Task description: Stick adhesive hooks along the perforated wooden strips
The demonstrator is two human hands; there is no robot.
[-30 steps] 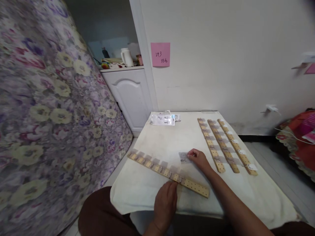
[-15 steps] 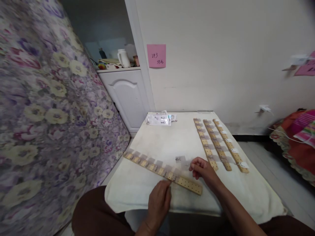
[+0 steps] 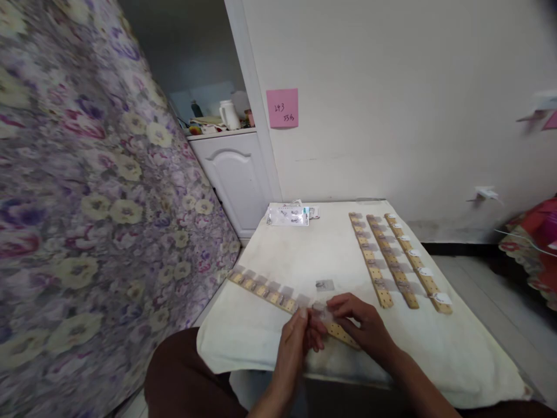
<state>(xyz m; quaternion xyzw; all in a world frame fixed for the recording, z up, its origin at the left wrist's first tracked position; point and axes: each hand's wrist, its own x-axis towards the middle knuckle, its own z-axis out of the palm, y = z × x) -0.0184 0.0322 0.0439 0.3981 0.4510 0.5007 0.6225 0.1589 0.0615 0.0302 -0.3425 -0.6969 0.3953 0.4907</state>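
Note:
A wooden strip with drilled holes [image 3: 273, 297] lies slantwise across the near part of the table, and a row of small clear pieces with metal bits stands along it. Over its right part, my right hand [image 3: 368, 325] pinches a small clear plastic piece [image 3: 322, 311] between thumb and fingers. Close beside that piece, my left hand [image 3: 296, 339] has its thumb up and its fingers curled; what they grip, if anything, is hidden. Another clear piece with a metal bit [image 3: 324, 285] lies flat on the cloth just beyond the hands.
Three more wooden strips stand side by side on the right: a left one [image 3: 369, 264], a middle one [image 3: 389, 258] and a right one with white tags [image 3: 420, 267]. Clear packets [image 3: 288, 216] lie at the table's back left. A white cloth [image 3: 243, 337] covers the table.
My right hand has moved left and now holds a clear piece over the strip. My left hand has come up and right to meet it. The view has shifted slightly.

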